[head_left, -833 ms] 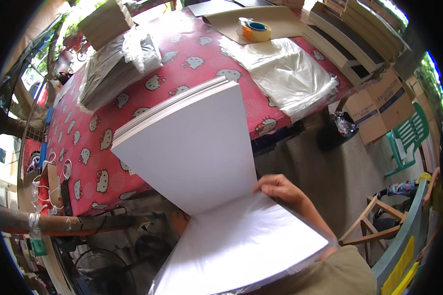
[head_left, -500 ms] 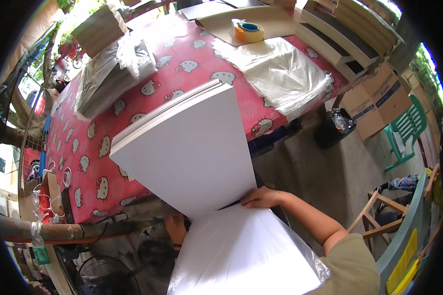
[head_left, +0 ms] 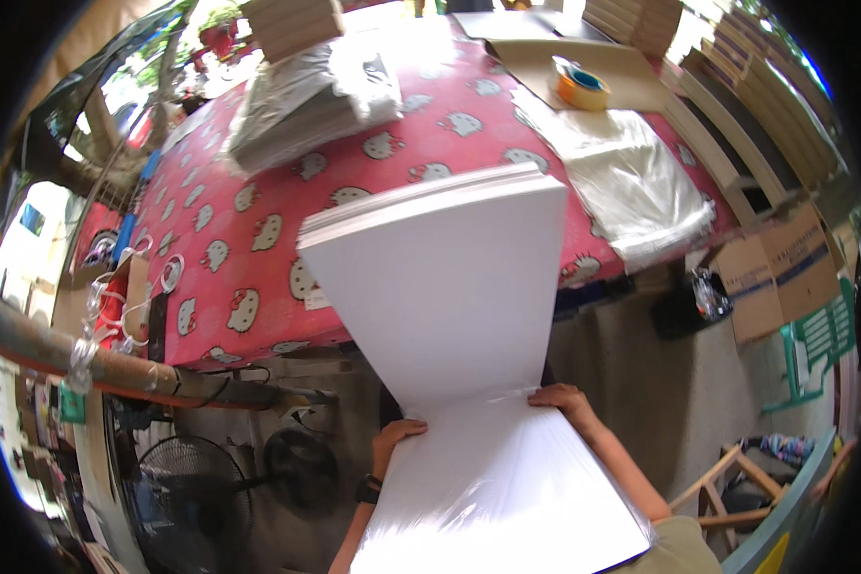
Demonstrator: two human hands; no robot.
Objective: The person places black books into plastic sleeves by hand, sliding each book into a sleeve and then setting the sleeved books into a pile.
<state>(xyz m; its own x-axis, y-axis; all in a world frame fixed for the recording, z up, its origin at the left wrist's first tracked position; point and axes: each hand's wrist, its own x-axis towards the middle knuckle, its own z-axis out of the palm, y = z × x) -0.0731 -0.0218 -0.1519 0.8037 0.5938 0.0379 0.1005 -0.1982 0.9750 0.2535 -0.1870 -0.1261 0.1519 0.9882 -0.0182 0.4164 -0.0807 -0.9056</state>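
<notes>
A thick stack of white boards stands tilted up in front of me, its far end at the near edge of the table. The lower end goes into a clear plastic bag, which lies toward me over white sheets or boards. At the left edge of the bag's mouth, my left hand is closed with the thumb on top. My right hand grips the right edge of the mouth, its fingers bent over the plastic. The undersides of both grips are hidden.
A pink patterned table bears a plastic-wrapped stack, flat clear bags and tape rolls. At left are a metal pipe and a fan. A cardboard box, green chair and wooden stool stand right.
My left hand has come up from beside the stack onto the bag's left edge. My right hand stays at the right edge. The view has shifted, so the table sits further right.
</notes>
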